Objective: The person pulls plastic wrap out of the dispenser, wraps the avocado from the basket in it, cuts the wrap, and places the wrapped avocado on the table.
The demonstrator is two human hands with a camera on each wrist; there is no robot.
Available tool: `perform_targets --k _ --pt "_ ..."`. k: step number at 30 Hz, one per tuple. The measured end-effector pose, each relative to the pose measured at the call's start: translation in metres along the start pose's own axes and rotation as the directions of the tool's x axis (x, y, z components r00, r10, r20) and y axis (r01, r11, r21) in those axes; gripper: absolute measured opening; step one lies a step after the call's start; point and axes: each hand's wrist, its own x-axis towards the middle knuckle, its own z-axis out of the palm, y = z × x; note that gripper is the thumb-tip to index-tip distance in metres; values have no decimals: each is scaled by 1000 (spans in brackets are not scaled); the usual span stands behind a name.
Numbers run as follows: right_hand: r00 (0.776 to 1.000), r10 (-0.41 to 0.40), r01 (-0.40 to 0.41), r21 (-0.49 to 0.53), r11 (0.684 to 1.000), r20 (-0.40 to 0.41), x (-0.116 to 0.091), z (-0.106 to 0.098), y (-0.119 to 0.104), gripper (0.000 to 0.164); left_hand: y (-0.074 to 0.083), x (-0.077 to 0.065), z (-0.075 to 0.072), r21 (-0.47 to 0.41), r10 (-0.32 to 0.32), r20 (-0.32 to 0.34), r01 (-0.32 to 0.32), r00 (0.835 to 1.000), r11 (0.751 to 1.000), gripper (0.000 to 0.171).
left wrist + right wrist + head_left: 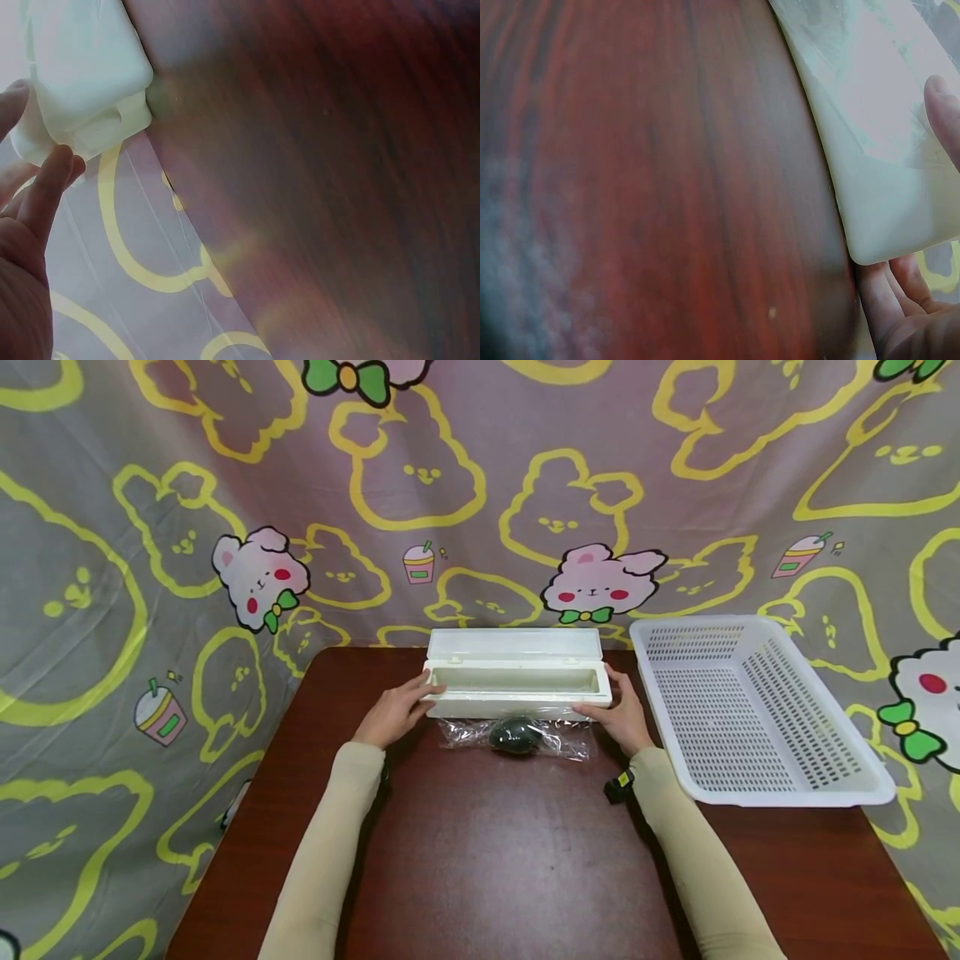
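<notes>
A long white box [519, 703] with its hinged lid [514, 645] raised stands near the table's far edge. My left hand [396, 708] grips its left end, thumb over the front corner and fingers at the side. At the other end my right hand [619, 712] holds the box, thumb on the front and fingers around the side. The right wrist view shows clear film against the box's white face [900, 195]. Just in front of the box lies a dark, rounded thing [515, 735] in crinkled clear plastic film [564, 740]; its kind cannot be made out.
A white perforated plastic basket [678, 752] stands close to the right of the box and my right hand. Under everything is a dark reddish-brown table [495, 852]. A patterned cloth [480, 552] hangs behind the table and along its sides.
</notes>
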Motion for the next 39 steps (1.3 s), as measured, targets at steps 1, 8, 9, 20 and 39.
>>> perform_targets --k 1,8,9,20,39 --pt "1000 0 0 -2 1000 0 0 0 0 102 -1 0 0 0 6 -6 -6 1000 1000 40" --pt "1000 -11 11 -8 1000 8 -3 -1 -4 101 -6 2 2 -4 26 -22 -26 999 1000 36" --pt "1000 -11 11 -8 1000 8 -3 -1 -4 101 -6 3 2 -3 25 -20 -25 999 1000 35" --pt "1000 -12 12 -27 1000 5 0 -1 2 103 -12 0 5 -55 6 -89 -11 996 998 31" --pt "1000 -14 14 -15 1000 6 0 0 1 100 -9 0 6 -115 -36 -101 24 994 993 26"
